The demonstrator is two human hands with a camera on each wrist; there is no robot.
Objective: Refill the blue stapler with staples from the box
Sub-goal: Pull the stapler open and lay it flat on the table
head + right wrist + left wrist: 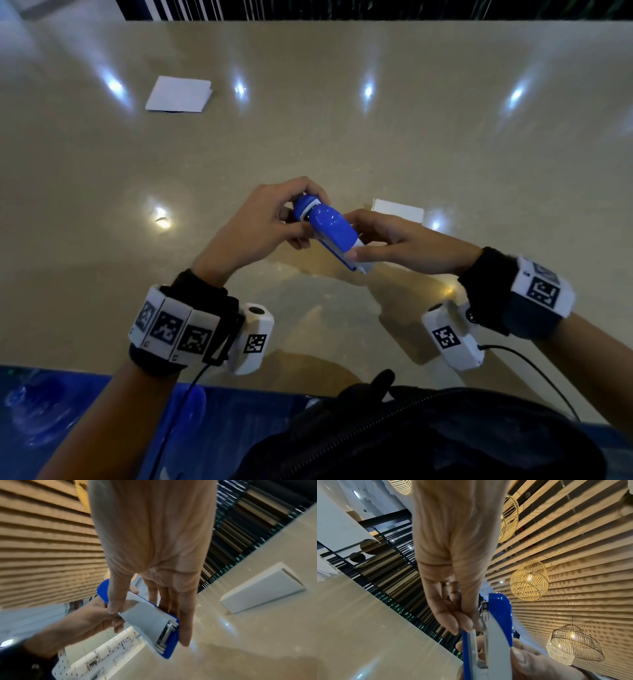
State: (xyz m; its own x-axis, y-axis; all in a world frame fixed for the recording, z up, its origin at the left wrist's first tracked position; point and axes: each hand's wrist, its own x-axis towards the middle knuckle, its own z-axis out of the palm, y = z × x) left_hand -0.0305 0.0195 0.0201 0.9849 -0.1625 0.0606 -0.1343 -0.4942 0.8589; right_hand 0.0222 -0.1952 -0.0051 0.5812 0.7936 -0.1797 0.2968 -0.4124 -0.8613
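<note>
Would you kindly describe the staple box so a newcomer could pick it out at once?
Start from the wide beige table and find the two hands holding the blue stapler near its front edge. Just behind the right hand lies the staple box: small, white and thick, unlike the flat white paper at far left.

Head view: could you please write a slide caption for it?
Both hands, left hand and right hand, hold the blue stapler above the table.

The stapler sits above the table between the left hand and right hand, the box just behind the right hand, folded paper far back left.
</note>
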